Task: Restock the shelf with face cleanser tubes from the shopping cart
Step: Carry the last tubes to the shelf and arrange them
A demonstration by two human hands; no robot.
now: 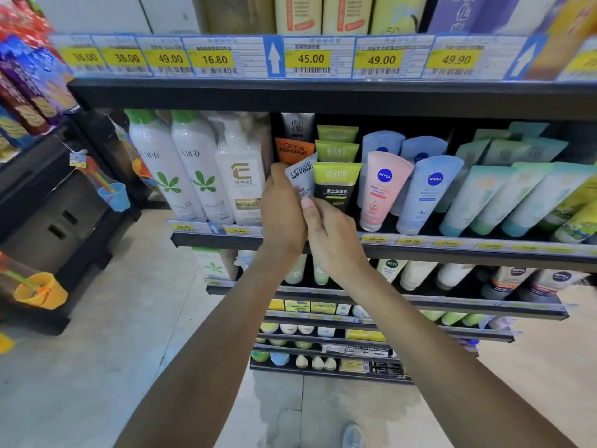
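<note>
Black store shelf (226,242) with white pump bottles (190,169), green-black tubes (336,185), pink and blue Nivea tubes (384,189).

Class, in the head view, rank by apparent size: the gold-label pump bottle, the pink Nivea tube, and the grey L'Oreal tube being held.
1. gold-label pump bottle, largest.
2. pink Nivea tube.
3. grey L'Oreal tube, smallest, though both hands hide its lower part.

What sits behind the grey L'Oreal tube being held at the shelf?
Behind the grey L'Oreal tube stands an orange L'Oreal tube, then a grey MEN tube. Their lower parts are covered by the tube and left hand.
</note>
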